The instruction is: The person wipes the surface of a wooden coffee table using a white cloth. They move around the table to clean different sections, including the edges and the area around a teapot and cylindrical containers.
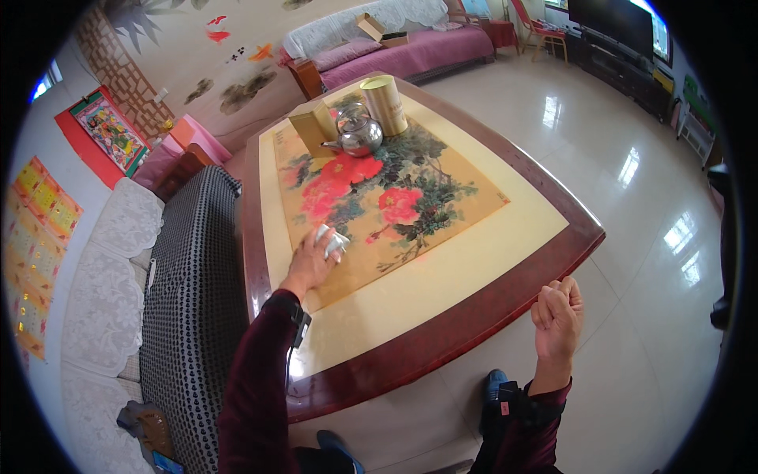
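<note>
Under my left hand [309, 260] is a crumpled white cloth or tissue [333, 242], gripped against the flower-printed top of a low table [491, 237]. The hand rests over the left part of the print, near its tan lower corner. My right hand [558, 311] is curled into a loose fist beyond the table's dark red front edge, above the tiled floor, with nothing visible in it. Farther up the table stand a steel kettle [358, 133], a gold box [312, 127] and a tall cylindrical canister [385, 105].
Along the left runs a sofa [192, 266] with a dark patterned cover. A cap [148, 429] and a phone [167, 462] lie at its near end. Behind the table is a pink-covered sofa [414, 53] with an opened cardboard box [379, 32]. A television [616, 23] stands at the far right.
</note>
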The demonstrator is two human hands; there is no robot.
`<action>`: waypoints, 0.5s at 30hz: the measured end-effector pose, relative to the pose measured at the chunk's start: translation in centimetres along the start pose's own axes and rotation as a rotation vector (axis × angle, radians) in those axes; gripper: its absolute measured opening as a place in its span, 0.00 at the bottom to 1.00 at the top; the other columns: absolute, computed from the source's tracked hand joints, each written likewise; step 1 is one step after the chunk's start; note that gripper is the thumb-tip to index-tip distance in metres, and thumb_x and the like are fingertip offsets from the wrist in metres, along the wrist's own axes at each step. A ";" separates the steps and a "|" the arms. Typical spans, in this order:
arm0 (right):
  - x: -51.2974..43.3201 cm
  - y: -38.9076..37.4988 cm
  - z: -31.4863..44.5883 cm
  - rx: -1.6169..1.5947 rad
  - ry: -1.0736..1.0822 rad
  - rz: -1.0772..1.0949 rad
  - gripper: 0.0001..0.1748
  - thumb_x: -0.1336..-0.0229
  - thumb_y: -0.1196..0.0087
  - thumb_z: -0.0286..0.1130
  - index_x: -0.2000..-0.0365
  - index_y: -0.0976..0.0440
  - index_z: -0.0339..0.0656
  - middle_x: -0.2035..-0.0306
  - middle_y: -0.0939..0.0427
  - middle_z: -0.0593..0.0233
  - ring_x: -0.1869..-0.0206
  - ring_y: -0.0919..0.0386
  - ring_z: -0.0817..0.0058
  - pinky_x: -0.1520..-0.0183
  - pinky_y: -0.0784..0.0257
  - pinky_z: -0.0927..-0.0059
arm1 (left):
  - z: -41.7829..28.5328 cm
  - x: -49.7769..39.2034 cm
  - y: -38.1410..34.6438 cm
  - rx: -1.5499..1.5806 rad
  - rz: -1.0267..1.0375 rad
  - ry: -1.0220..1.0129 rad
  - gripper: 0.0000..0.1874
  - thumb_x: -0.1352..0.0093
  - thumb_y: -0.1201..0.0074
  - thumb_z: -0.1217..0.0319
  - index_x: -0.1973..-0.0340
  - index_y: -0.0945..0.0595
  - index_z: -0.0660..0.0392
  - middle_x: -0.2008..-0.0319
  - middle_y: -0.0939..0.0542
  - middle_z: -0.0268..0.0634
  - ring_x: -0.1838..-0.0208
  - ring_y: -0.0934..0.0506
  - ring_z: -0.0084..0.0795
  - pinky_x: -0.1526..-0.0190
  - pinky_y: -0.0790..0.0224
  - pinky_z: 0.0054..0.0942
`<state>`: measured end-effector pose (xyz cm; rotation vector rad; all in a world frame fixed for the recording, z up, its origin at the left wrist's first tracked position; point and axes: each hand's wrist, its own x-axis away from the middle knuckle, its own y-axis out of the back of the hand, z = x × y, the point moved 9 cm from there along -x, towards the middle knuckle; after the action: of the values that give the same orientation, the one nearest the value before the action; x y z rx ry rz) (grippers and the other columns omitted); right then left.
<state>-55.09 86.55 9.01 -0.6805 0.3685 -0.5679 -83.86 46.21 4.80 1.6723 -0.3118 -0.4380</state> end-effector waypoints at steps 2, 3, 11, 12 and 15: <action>0.2 -0.2 -0.2 -0.019 -0.007 0.002 0.21 0.39 0.50 0.15 0.79 0.46 0.50 0.84 0.43 0.78 0.86 0.51 0.89 0.84 0.53 0.81 | -2.5 3.0 0.2 -0.010 -0.019 -0.135 0.35 0.26 0.52 0.48 0.27 0.36 0.44 0.26 0.43 0.52 0.28 0.39 0.58 0.28 0.46 0.50; 0.3 -0.3 -0.2 -0.021 -0.005 0.003 0.21 0.39 0.50 0.15 0.79 0.46 0.50 0.84 0.43 0.78 0.87 0.51 0.89 0.85 0.53 0.81 | -4.0 4.9 0.2 -0.020 -0.007 -0.192 0.35 0.26 0.52 0.47 0.27 0.36 0.44 0.27 0.42 0.53 0.28 0.38 0.58 0.28 0.45 0.50; 0.8 -0.6 -0.9 -0.021 -0.011 0.042 0.21 0.38 0.51 0.16 0.79 0.46 0.50 0.84 0.43 0.78 0.86 0.51 0.89 0.85 0.52 0.82 | -15.9 22.1 4.0 0.158 0.053 -0.525 0.33 0.26 0.53 0.46 0.27 0.35 0.41 0.28 0.41 0.51 0.29 0.38 0.57 0.29 0.46 0.51; 0.9 -0.4 -0.9 -0.025 -0.008 0.039 0.21 0.38 0.51 0.16 0.79 0.46 0.50 0.84 0.43 0.78 0.86 0.51 0.89 0.85 0.52 0.82 | -16.3 23.4 4.5 0.153 0.079 -0.526 0.33 0.26 0.51 0.47 0.28 0.35 0.41 0.28 0.41 0.51 0.28 0.39 0.56 0.28 0.47 0.50; 0.9 -0.1 -1.1 -0.019 -0.002 0.035 0.21 0.37 0.51 0.16 0.79 0.45 0.50 0.84 0.43 0.78 0.86 0.51 0.90 0.85 0.52 0.82 | -16.6 25.2 5.0 0.161 0.137 -0.545 0.34 0.29 0.47 0.50 0.28 0.35 0.42 0.28 0.41 0.50 0.27 0.40 0.53 0.27 0.49 0.50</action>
<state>-54.96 85.46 8.18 -0.6920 0.3839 -0.5309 -53.65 48.85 8.87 1.6511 -0.8763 -0.7794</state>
